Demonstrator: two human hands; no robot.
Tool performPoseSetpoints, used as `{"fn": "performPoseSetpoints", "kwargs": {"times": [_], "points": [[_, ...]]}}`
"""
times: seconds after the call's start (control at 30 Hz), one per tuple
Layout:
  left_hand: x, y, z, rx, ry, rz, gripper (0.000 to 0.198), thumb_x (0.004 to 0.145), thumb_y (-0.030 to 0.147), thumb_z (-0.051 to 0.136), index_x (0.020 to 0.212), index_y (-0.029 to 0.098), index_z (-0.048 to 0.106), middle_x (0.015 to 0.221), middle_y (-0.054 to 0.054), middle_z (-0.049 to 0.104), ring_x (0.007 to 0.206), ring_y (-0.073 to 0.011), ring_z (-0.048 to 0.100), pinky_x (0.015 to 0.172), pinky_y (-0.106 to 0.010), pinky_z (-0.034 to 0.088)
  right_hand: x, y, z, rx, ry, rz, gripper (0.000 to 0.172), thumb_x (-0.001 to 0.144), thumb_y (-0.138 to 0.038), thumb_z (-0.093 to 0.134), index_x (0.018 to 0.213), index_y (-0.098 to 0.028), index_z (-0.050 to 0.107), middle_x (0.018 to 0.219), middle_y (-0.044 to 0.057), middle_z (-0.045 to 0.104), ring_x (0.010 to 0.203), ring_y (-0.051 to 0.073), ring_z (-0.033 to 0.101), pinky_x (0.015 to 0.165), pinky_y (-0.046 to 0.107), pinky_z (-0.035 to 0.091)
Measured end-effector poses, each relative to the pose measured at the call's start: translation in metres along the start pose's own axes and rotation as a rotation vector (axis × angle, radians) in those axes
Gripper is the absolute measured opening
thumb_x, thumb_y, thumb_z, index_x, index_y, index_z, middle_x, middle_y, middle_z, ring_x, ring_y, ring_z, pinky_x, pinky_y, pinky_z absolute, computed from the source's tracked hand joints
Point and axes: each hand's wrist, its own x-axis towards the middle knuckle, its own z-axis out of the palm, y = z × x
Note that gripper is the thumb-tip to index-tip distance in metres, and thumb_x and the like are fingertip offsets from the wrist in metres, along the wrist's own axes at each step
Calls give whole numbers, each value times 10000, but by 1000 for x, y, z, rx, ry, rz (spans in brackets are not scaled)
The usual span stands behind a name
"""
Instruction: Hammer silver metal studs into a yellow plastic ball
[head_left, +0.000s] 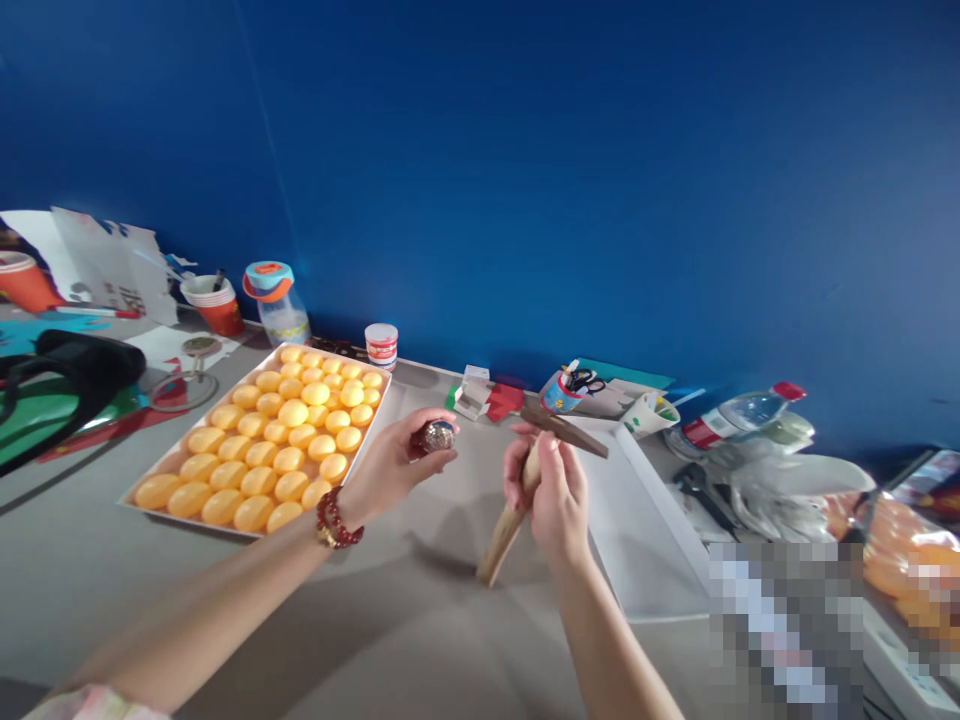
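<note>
In my left hand (390, 455), curled fingers and thumb grip a small round shiny metallic ball (438, 436) with a patterned, dark and silvery surface. My right hand (556, 490) is wrapped around the wooden handle of a hammer (499, 548), close under its long brown head, which points to the right. The handle slants down and left over the grey table (450, 660). Both hands are raised, with a gap between the ball and the hammer. Left of my left wrist lies a shallow tray (180, 520) filled with orange-yellow balls.
A white shallow tray (645, 560) lies right of my right hand. Behind stand a red-and-white tub (382, 345), a small white box (473, 393) and a pen cup (561, 392) with scissors. A plastic bottle (731, 420) leans at right; a lidded jug (279, 305) stands back left.
</note>
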Motion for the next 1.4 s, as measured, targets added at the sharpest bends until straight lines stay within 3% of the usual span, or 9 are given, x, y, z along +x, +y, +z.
{"fn": "performPoseSetpoints", "kwargs": {"times": [0.23, 0.33, 0.47, 0.57, 0.67, 0.77, 0.9, 1.03, 1.4], "points": [[-2, -1, 0, 64, 7, -15, 404, 826, 306, 644, 1214, 223, 566, 1107, -73, 659, 797, -144, 634, 702, -262, 566, -27, 0, -12, -27, 57, -53, 96, 924, -315, 519, 967, -229, 519, 585, -70, 460, 379, 69, 370, 372, 203, 309], [-4, 1, 1, 77, -2, -24, 417, 827, 294, 636, 1231, 223, 559, 1094, -74, 669, 799, -148, 639, 711, -267, 568, -45, 6, -10, -18, 41, -99, 152, 884, -240, 548, 1022, -244, 486, 699, -38, 519, 513, 106, 496, 500, 244, 423], [-5, 3, 3, -29, -11, -14, 417, 837, 271, 626, 1228, 209, 495, 1092, -84, 663, 756, -131, 630, 693, -270, 570, -63, 39, -6, -141, -33, 22, 172, 937, -328, 501, 1074, -238, 447, 724, -35, 496, 486, 97, 460, 466, 236, 417], [-5, 0, 3, -107, -8, 15, 348, 837, 269, 637, 1140, 204, 479, 1079, -83, 653, 784, -138, 621, 690, -278, 569, -64, 56, -11, -237, 2, 89, 185, 958, -395, 470, 1054, -240, 437, 707, -52, 453, 445, 77, 371, 390, 194, 334], [-5, -4, 0, -96, -4, 14, 360, 837, 294, 645, 1152, 208, 495, 1106, -84, 628, 805, -147, 618, 721, -291, 565, -57, 58, -22, -315, -46, 127, 230, 954, -445, 462, 1036, -230, 463, 618, -84, 378, 407, 72, 344, 354, 171, 306], [-10, -11, -5, -28, -10, -38, 373, 852, 328, 624, 1191, 214, 518, 989, -46, 626, 722, -129, 613, 721, -288, 555, -48, 54, -30, -389, -157, 141, 262, 960, -449, 433, 1053, -213, 494, 617, -69, 439, 411, 79, 386, 372, 179, 342], [-22, -27, -7, 54, 31, -91, 369, 858, 350, 598, 1196, 211, 548, 883, -17, 598, 674, -122, 601, 687, -276, 555, -45, 50, -37, -648, -309, 21, 217, 968, -381, 432, 1068, -206, 512, 643, -39, 531, 454, 103, 444, 445, 203, 372], [-31, -43, -3, 85, 55, -96, 388, 868, 343, 551, 1223, 189, 521, 901, -30, 607, 677, -128, 618, 655, -270, 559, -50, 52, -44, -905, -317, -167, 164, 942, -328, 478, 1026, -198, 534, 680, -4, 592, 546, 146, 537, 520, 222, 406], [-35, -53, -5, 163, 27, -124, 386, 888, 326, 526, 1244, 181, 498, 949, -43, 615, 634, -116, 616, 632, -276, 556, -58, 60, -44, -1022, -404, -307, 233, 960, -267, 442, 1169, -213, 529, 913, 50, 705, 628, 162, 667, 563, 226, 459]]}}
